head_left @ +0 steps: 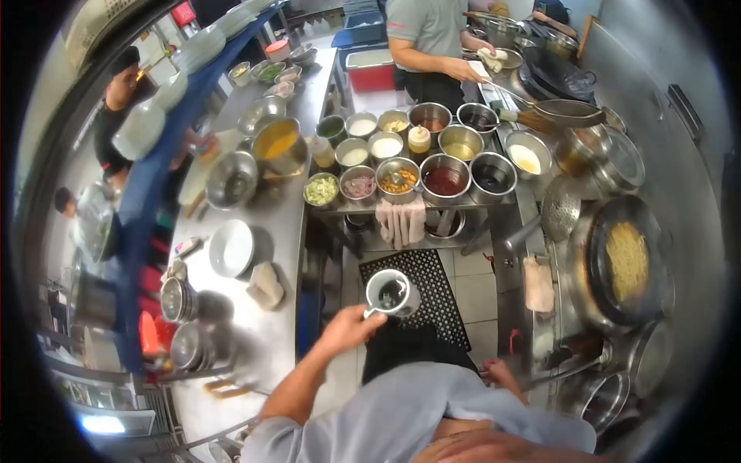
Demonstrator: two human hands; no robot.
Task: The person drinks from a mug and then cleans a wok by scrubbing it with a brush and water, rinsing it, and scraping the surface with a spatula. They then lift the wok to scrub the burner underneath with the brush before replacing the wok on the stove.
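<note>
Near the middle of the view my left hand (353, 330) is closed on the handle of a white mug (403, 306). Dark liquid shows inside the mug, which is held over the floor in front of my body. Low on the right, my right hand (503, 376) hangs beside the stove's front edge. Its fingers are small and partly hidden in this view. A long pan handle (549, 376) ends close to that hand.
Ahead stands a rack with several steel pots, including red sauce (445, 179). On the right, a wok (590, 255) holds noodles (627, 261). The left counter carries a white bowl (231, 248) and a cloth (265, 285). A person (427, 42) works ahead; a black mat (436, 289) covers the floor.
</note>
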